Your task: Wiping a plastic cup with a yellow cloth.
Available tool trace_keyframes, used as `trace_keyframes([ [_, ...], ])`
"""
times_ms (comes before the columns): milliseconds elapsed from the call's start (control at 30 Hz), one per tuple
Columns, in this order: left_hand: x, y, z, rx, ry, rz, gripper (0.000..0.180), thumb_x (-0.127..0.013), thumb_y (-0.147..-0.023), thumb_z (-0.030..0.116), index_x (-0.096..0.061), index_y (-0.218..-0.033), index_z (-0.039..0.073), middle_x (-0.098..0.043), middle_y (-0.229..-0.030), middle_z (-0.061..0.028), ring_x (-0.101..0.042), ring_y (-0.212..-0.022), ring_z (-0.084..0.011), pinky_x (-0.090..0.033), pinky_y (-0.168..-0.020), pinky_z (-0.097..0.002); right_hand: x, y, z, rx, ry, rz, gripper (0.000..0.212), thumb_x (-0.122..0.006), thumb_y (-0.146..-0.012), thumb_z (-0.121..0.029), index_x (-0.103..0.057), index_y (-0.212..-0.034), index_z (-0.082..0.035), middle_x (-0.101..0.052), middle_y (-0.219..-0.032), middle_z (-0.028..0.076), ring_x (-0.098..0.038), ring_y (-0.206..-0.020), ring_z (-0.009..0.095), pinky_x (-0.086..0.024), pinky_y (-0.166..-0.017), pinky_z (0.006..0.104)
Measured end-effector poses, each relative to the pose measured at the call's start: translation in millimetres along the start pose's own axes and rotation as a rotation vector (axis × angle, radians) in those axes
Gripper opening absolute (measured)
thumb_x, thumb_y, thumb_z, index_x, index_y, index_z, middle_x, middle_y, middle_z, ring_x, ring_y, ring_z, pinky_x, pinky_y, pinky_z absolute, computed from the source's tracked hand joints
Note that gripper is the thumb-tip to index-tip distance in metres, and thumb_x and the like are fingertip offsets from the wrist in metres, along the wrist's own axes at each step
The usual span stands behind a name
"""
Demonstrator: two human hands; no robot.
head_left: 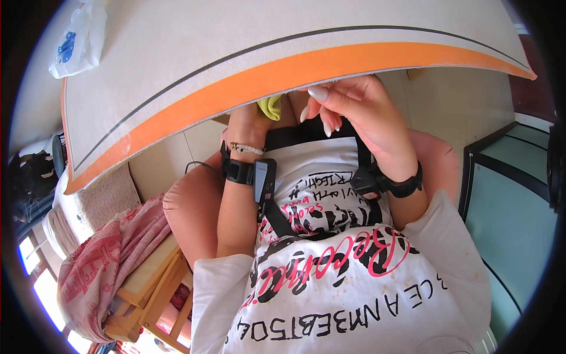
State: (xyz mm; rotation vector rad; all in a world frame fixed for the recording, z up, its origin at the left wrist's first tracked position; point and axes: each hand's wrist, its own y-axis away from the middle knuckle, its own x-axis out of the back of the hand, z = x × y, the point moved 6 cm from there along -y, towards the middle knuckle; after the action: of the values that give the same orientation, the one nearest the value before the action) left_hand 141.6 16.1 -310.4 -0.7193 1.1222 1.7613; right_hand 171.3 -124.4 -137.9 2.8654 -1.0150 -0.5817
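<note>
My left hand point(249, 122) reaches under the near edge of the table point(247, 87), and its fingers are hidden there. A yellow-green cloth point(270, 108) shows right beside it, folded, its upper part also covered by the table; whether the hand grips it cannot be made out. Just under the orange border of the tabletop, my right hand point(359, 106) is raised with loosely bent fingers, slightly apart. Its thumb is close to the table edge, and nothing shows between the fingers. A beaded bracelet point(247, 148) circles my left wrist, and both forearms wear black straps with small devices.
A white plastic bag point(79, 41) lies at the table's far left corner. To my left stands a wooden chair point(154, 289) draped with a pink patterned cloth point(103, 265). A glass-fronted cabinet point(495, 189) with dark edges is on my right. I sit on a pinkish seat point(191, 203).
</note>
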Motion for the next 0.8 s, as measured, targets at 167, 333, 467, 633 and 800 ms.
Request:
trace_keyframes([
  [167, 4.8, -2.4, -0.7, -0.015, -0.022, 0.021, 0.029, -0.051, -0.082, 0.021, -0.051, -0.098, -0.003, -0.057, -0.095, -0.0139, -0.058, -0.084, -0.0220, -0.050, -0.069, -0.0306, -0.3, 1.0, -9.5, 0.215, 0.132, 0.143, 0.017, -0.057, -0.080, -0.008, -0.060, -0.095, 0.000, -0.063, -0.073, 0.008, -0.054, -0.055, 0.007, -0.042, -0.050, 0.0180],
  [333, 7.0, -9.3, -6.3, 0.026, -0.018, -0.032, 0.039, -0.037, -0.089, 0.030, -0.044, -0.110, -0.001, -0.053, -0.106, -0.0136, -0.055, -0.095, -0.0211, -0.049, -0.077, -0.0307, 5.7, 7.6, -10.8, 0.334, 0.390, 0.254, 0.016, -0.054, -0.082, -0.008, -0.059, -0.091, 0.004, -0.062, -0.072, 0.009, -0.054, -0.055, 0.009, -0.043, -0.050, 0.0192],
  [467, 4.9, -4.4, -4.1, 0.012, -0.018, 0.010, 0.031, -0.050, -0.084, 0.024, -0.049, -0.100, -0.003, -0.056, -0.096, -0.0134, -0.057, -0.087, -0.0224, -0.049, -0.074, -0.0309, 7.6, 12.8, -14.1, 0.364, 0.452, 0.297, 0.017, -0.053, -0.083, -0.008, -0.058, -0.089, 0.007, -0.061, -0.072, 0.011, -0.053, -0.055, 0.010, -0.042, -0.051, 0.0195],
  [633, 1.8, -4.7, -3.0, 0.011, -0.017, 0.013, 0.034, -0.049, -0.084, 0.026, -0.049, -0.102, -0.003, -0.055, -0.100, -0.0136, -0.056, -0.090, -0.0221, -0.049, -0.074, -0.0311, 8.2, 15.0, -12.9, 0.380, 0.402, 0.355, 0.017, -0.053, -0.083, -0.007, -0.058, -0.089, 0.007, -0.061, -0.071, 0.010, -0.054, -0.056, 0.010, -0.042, -0.049, 0.0190],
  [800, 7.9, -9.4, -4.6, 0.043, -0.115, -0.024, 0.040, -0.032, -0.090, 0.032, -0.045, -0.108, -0.001, -0.054, -0.100, -0.0139, -0.056, -0.088, -0.0216, -0.050, -0.073, -0.0302, 6.9, 12.7, -13.3, 0.381, 0.341, 0.373, 0.017, -0.054, -0.083, -0.008, -0.059, -0.088, 0.007, -0.061, -0.072, 0.011, -0.054, -0.056, 0.010, -0.040, -0.047, 0.0188],
])
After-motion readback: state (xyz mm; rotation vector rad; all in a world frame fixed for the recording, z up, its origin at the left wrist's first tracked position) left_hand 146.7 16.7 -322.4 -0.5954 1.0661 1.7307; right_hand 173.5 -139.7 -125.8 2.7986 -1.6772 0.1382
